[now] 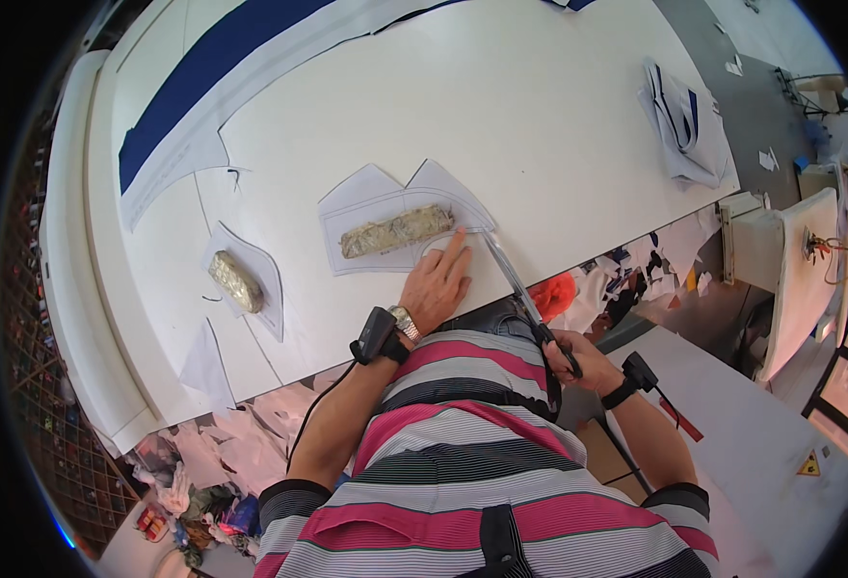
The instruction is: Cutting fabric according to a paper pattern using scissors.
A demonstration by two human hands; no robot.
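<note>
Your left hand [437, 286] lies flat, fingers spread, pressing a white paper pattern [400, 207] onto the table [559, 116], near the front edge. It grips nothing; the palm just holds the sheet down. Just beyond your fingertips a long mottled weight [397, 231] rests on the same pattern.

Your right hand [583, 361] is closed around the dark handles of the scissors [518, 284]. The blades reach up and to the left, with the tip at the pattern's edge, right beside your left fingers. Whether the blades are parted you cannot tell from here.

To the left, a second weight [235, 281] sits on a smaller pattern piece [255, 260], well apart from your hands. Farther back, blue cloth [222, 67] lies under a larger white sheet. A stack of pieces [679, 120] sits at the table's right end. No box or bin shows on the table. On the floor below the edge, offcuts [222, 443] lie in a loose heap.
</note>
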